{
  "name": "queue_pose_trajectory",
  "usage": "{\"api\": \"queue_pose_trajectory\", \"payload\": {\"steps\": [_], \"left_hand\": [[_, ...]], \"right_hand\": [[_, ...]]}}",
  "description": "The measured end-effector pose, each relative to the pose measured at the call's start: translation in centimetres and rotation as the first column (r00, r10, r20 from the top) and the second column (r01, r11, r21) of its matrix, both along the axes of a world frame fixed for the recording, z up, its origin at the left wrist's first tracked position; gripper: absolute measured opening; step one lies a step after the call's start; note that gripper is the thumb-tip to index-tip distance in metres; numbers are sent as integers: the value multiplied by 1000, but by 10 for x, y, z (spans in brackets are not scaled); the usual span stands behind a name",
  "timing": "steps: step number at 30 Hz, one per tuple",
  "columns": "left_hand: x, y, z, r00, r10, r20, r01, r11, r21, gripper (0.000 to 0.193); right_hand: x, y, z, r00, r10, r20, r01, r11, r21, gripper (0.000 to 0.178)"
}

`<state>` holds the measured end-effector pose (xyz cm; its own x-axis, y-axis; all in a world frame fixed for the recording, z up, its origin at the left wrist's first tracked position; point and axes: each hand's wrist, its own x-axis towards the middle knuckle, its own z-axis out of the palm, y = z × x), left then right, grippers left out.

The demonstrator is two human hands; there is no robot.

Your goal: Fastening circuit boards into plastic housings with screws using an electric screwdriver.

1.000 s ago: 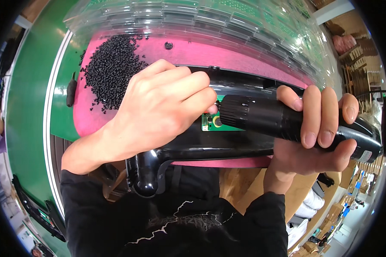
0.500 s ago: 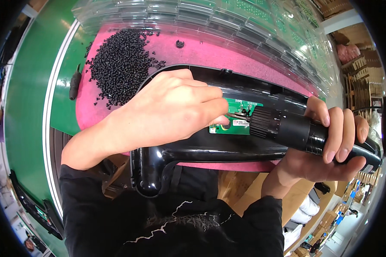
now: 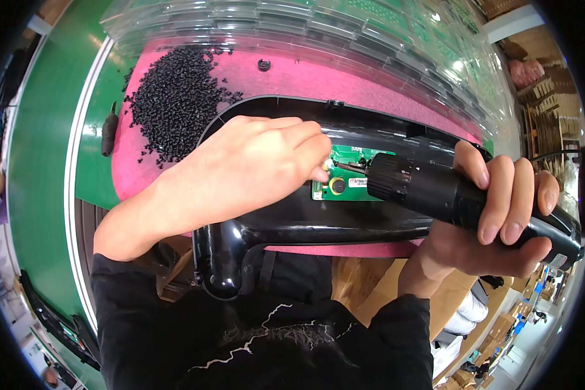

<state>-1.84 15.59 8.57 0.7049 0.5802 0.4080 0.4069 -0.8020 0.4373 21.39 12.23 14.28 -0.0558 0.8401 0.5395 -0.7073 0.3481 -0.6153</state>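
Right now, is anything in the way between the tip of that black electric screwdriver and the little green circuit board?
Nothing visible blocks it. The electric screwdriver in the right hand points its bit straight at the green circuit board inside the black plastic housing. The left hand pinches beside the bit, not across it.

The left hand is covering part of the green circuit board and much of the black plastic housing. The screwdriver tip is too small to tell.
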Motion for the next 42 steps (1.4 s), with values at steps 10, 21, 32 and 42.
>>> {"api": "queue_pose_trajectory", "payload": {"steps": [10,21,32,42], "left_hand": [[-9,-9,5,979,108,-174,-122,990,-72,21],[-10,-11,1,986,66,-153,-86,988,-125,21],[-17,-6,-6,996,51,-70,-61,987,-149,13],[-16,0,-18,999,-24,22,29,969,-246,17]], "right_hand": [[-11,4,-11,946,-93,312,100,995,-6,32],[-14,4,-15,929,-155,336,170,985,-15,30],[-43,21,-5,820,-29,571,51,998,-22,32],[-56,32,-24,768,-114,630,102,993,56,26]]}}
